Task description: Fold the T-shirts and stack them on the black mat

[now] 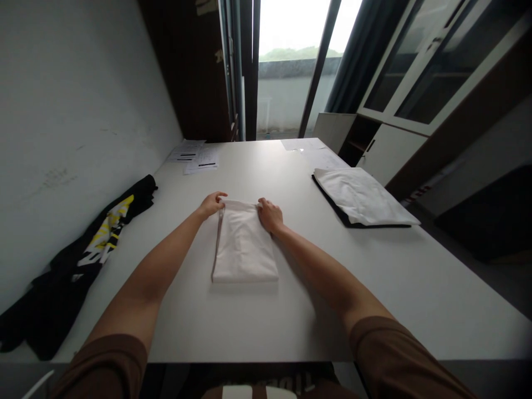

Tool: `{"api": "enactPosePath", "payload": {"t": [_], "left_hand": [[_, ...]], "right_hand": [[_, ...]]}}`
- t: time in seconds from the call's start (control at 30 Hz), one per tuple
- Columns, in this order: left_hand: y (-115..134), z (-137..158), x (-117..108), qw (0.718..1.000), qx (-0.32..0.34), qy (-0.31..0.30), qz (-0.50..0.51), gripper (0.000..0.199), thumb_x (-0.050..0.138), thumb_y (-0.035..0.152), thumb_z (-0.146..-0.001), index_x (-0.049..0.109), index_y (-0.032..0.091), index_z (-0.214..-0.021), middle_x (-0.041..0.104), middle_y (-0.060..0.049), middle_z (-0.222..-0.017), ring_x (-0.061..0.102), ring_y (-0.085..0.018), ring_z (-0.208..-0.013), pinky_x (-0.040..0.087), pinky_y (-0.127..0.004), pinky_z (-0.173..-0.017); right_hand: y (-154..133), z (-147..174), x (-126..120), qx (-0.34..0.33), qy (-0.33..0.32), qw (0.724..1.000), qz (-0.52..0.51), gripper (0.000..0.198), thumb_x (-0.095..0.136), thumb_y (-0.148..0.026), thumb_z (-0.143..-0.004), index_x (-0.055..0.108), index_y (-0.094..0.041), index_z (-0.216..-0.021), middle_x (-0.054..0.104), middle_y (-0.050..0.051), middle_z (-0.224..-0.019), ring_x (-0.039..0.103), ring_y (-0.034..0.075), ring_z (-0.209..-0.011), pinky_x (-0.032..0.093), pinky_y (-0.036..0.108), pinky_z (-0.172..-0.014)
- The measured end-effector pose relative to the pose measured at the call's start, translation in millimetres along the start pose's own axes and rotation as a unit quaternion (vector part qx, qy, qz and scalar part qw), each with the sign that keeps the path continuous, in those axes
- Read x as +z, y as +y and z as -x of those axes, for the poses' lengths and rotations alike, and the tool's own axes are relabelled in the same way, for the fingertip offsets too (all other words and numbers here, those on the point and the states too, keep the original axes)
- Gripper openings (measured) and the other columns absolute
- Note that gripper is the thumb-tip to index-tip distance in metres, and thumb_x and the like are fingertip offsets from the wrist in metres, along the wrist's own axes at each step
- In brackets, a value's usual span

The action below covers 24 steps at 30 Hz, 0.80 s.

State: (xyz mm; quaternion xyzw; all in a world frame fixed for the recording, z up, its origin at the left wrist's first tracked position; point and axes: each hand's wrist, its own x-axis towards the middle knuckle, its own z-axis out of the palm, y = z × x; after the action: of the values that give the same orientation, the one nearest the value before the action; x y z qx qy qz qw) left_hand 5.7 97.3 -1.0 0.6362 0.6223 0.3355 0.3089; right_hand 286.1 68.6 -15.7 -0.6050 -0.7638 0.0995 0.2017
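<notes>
- Brown sleeves (110, 360) sit closest to my view, one at each lower corner, and from them both bare arms reach forward and converge.
- Left hand (213, 205): I read thumb and fingers as pinched on the far left corner of the folded white cloth (246, 244).
- Right hand (271, 214): its fingers curl onto the far right corner, clamped there as far as I can judge; I cannot make out the thumb.
- From where I sit, the relation that counts is this: the cloth lies between the hands at its far edge, then runs back toward the camera, long axis pointing away from the body. Neither hand is nearer; each has its own corner.
- Pose: both forearms slant inward, well stretched, and the right hand reaches a little down the cloth's side edge.
- Under it all I have the white tabletop (191, 316), with the cloth around its middle.
- Farther out, I see a black garment (62, 299) along the left wall, white fabric (366, 194) lying on black fabric (341, 215) to the right, and papers (202, 162) toward the far left.
</notes>
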Motion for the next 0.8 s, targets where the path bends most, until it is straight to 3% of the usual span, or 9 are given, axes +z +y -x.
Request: {"api": "enactPosePath", "payload": {"t": [0.13, 0.27, 0.4, 0.6, 0.8], "left_hand": [[0, 0, 4, 0.998, -0.020, 0.066, -0.014, 0.041, 0.069, 0.012, -0.071, 0.074, 0.022, -0.110, 0.065, -0.002, -0.090, 0.061, -0.016, -0.084, 0.048, -0.026, -0.085], [4, 8, 18, 0.991, -0.062, 0.114, -0.016, 0.038, 0.069, 0.018, -0.081, 0.068, 0.023, -0.119, 0.067, -0.004, -0.106, 0.064, -0.016, -0.094, 0.049, -0.026, -0.092], [9, 16, 26, 0.985, -0.138, 0.102, 0.001, 0.033, 0.062, 0.034, -0.094, 0.061, 0.019, -0.124, 0.068, -0.005, -0.092, 0.067, -0.017, -0.079, 0.054, -0.028, -0.076], [11, 31, 17, 0.981, -0.196, -0.002, 0.013, 0.028, 0.073, 0.041, -0.088, 0.068, 0.014, -0.092, 0.059, 0.000, -0.059, 0.057, -0.012, -0.051, 0.047, -0.021, -0.050], [16, 37, 15, 0.984, -0.170, 0.039, -0.029, 0.035, 0.063, 0.050, -0.094, 0.070, 0.015, -0.094, 0.062, -0.001, -0.062, 0.063, -0.014, -0.058, 0.048, -0.020, -0.054]], "right_hand": [[-3, 1, -2, -0.002, -0.018, 0.999, 0.037, 0.036, 0.036, -0.029, -0.107, 0.052, -0.024, -0.140, 0.065, 0.015, -0.127, 0.064, 0.027, -0.107, 0.041, 0.036, -0.093], [-4, 2, -4, 0.003, -0.018, 0.998, 0.057, 0.039, 0.034, -0.028, -0.108, 0.049, -0.024, -0.143, 0.064, 0.013, -0.128, 0.064, 0.026, -0.108, 0.042, 0.036, -0.095], [-2, 4, -4, -0.003, -0.006, 0.999, 0.051, 0.039, 0.037, -0.028, -0.107, 0.048, -0.024, -0.144, 0.064, 0.012, -0.131, 0.064, 0.026, -0.110, 0.043, 0.036, -0.096], [0, 4, -4, -0.010, -0.008, 0.999, 0.039, 0.040, 0.038, -0.027, -0.106, 0.048, -0.024, -0.145, 0.062, 0.012, -0.135, 0.063, 0.025, -0.114, 0.042, 0.036, -0.098], [-2, 5, -6, -0.011, -0.011, 0.999, 0.045, 0.036, 0.036, -0.029, -0.107, 0.057, -0.024, -0.137, 0.065, 0.011, -0.129, 0.064, 0.025, -0.108, 0.042, 0.035, -0.096]]}}
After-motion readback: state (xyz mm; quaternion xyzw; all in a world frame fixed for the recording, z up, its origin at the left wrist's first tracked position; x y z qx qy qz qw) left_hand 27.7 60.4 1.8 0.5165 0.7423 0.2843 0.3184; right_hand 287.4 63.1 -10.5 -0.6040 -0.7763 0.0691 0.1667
